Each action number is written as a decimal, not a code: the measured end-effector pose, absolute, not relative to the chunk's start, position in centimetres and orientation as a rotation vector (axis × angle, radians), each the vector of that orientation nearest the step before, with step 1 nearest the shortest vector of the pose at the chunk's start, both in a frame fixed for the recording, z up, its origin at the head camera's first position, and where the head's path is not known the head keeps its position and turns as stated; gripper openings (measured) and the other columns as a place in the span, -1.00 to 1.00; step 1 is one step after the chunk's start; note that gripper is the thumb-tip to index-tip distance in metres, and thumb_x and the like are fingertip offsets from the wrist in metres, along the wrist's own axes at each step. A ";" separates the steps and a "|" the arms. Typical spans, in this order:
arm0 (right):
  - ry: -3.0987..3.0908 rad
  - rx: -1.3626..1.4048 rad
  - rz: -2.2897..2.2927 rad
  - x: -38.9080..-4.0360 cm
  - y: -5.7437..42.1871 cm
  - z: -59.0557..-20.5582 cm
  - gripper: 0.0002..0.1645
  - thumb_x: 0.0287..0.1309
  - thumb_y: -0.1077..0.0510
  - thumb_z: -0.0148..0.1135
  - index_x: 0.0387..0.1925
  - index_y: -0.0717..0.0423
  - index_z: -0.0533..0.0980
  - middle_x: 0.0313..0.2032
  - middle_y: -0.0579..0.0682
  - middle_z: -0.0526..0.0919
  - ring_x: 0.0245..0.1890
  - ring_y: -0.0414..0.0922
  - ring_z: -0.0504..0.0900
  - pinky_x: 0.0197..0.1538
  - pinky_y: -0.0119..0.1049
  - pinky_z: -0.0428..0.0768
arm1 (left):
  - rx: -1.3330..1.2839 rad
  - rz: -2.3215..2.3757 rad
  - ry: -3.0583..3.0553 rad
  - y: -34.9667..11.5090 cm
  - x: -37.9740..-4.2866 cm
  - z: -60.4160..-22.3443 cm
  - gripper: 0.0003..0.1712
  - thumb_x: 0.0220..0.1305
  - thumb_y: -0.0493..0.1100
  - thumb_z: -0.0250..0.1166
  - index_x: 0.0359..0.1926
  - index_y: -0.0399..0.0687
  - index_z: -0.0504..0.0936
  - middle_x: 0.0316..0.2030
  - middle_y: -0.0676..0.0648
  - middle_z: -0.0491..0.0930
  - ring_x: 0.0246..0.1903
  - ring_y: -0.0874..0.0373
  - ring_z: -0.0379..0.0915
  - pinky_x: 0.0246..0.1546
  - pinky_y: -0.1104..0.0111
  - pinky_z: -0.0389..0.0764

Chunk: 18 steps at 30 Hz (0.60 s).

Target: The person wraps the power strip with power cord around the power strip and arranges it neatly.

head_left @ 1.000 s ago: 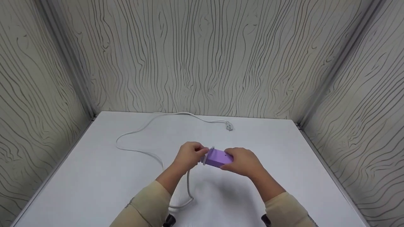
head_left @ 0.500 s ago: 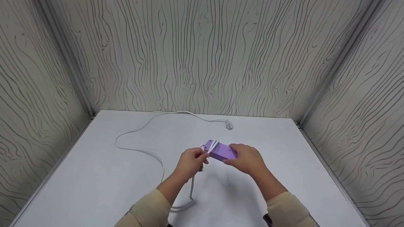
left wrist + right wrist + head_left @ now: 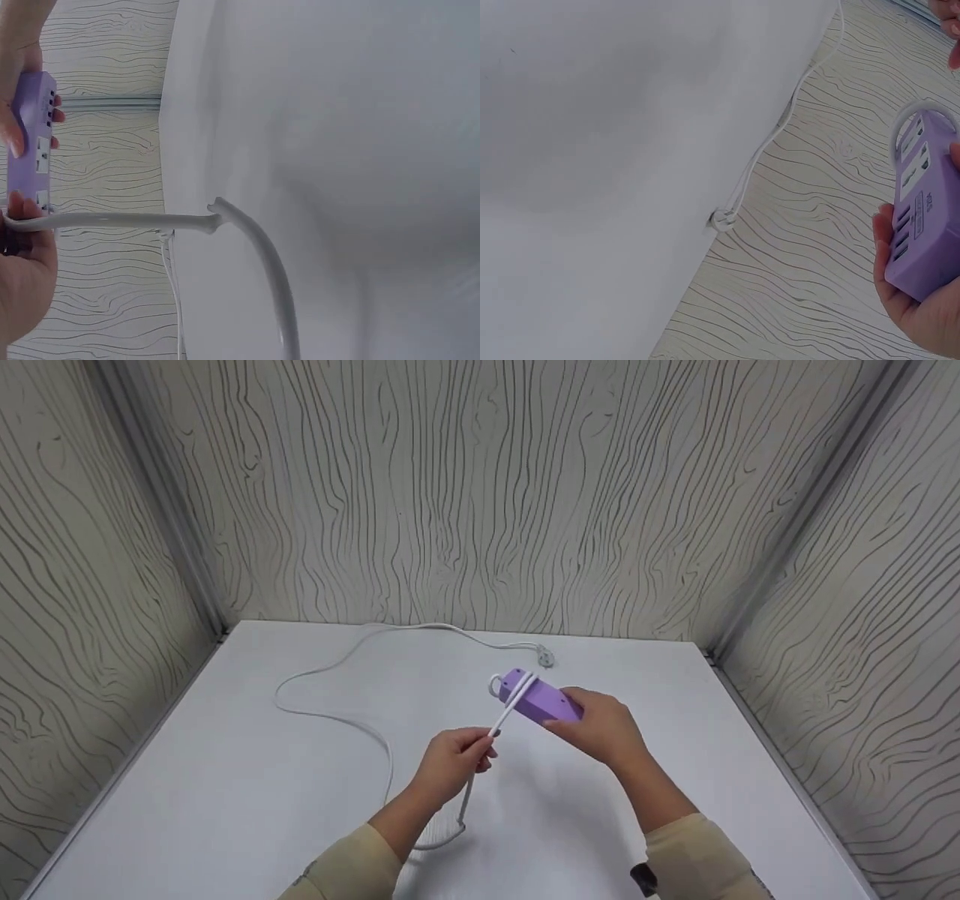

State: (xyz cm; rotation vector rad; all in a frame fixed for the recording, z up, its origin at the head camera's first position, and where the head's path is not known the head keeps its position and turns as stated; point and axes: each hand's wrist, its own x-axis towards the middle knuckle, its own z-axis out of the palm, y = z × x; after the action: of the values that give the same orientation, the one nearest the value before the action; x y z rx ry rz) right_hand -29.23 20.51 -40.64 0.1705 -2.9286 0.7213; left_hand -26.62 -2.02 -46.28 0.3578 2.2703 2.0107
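Note:
A purple power strip [image 3: 551, 704] with sockets and USB ports is held above the table by my right hand [image 3: 606, 725], its fingers and thumb round the near end. The white cord [image 3: 510, 709] leaves the strip's far end in a small loop and wraps round its body. My left hand [image 3: 452, 763] pinches the cord a little below and left of the strip. From there the cord [image 3: 142, 220] hangs to the table, with a kink where it bends. In the right wrist view, the sockets and ports of the power strip [image 3: 922, 202] show.
The rest of the cord [image 3: 300, 679] curves over the white table [image 3: 225, 780] along the left and back. Its plug [image 3: 545, 658] lies near the back edge. Wood-grain patterned walls [image 3: 465, 495] enclose the table at the back and both sides.
The right hand has raised the power strip away and to the right, turning it. The left hand has drawn the cord down from it, and the stretch between them has lengthened.

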 end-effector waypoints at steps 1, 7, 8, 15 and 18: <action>-2.922 0.174 0.733 -29.2 20.5 -40.5 -0.30 -0.12 -0.26 0.30 0.07 -0.06 0.48 -0.09 0.01 0.61 -0.14 0.00 0.53 -0.10 0.04 0.49 | 0.364 2.013 2.274 -2.1 -26.7 -46.4 -0.79 0.26 -0.16 0.15 -0.15 -0.10 0.64 -0.46 -0.03 0.58 -0.46 0.18 0.50 -0.32 0.35 0.59; -2.873 0.209 0.768 -28.7 20.3 -39.8 -0.27 -0.12 -0.26 0.30 0.10 -0.05 0.46 -0.08 0.02 0.60 -0.15 0.01 0.53 -0.10 0.03 0.49 | 0.414 2.049 2.259 -2.4 -27.0 -47.2 -0.76 0.27 -0.17 0.15 -0.11 -0.12 0.64 -0.44 -0.02 0.58 -0.42 0.19 0.52 -0.28 0.38 0.58; -2.865 0.216 0.775 -28.7 20.3 -39.8 -0.27 -0.12 -0.27 0.30 0.10 -0.05 0.45 -0.07 0.02 0.60 -0.14 0.01 0.54 -0.10 0.03 0.49 | 0.428 2.054 2.253 -2.4 -27.0 -47.3 -0.76 0.27 -0.17 0.15 -0.11 -0.12 0.63 -0.44 -0.02 0.58 -0.41 0.19 0.52 -0.28 0.39 0.58; -2.825 0.268 0.895 -28.4 20.2 -39.5 -0.26 -0.13 -0.29 0.30 0.10 -0.09 0.46 -0.06 0.01 0.59 -0.14 0.00 0.54 -0.12 0.01 0.52 | 0.597 2.069 2.168 -2.7 -26.9 -47.5 -0.76 0.28 -0.16 0.14 -0.10 -0.09 0.63 -0.37 -0.08 0.60 -0.35 0.14 0.54 -0.21 0.38 0.57; -2.809 0.290 0.970 -28.2 20.2 -39.0 -0.30 -0.14 -0.26 0.32 0.08 -0.11 0.47 -0.07 0.00 0.59 -0.16 -0.01 0.53 -0.13 -0.01 0.52 | 0.672 2.075 2.109 -2.9 -27.0 -47.8 -0.77 0.27 -0.16 0.14 -0.13 -0.10 0.64 -0.27 -0.10 0.61 -0.30 0.10 0.54 -0.16 0.36 0.55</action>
State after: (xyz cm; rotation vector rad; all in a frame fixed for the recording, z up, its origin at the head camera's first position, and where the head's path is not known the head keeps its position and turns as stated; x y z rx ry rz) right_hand -28.24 20.16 -39.02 0.2899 -2.8092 0.9697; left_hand -26.96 -2.91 -47.83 0.6722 2.1091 2.0750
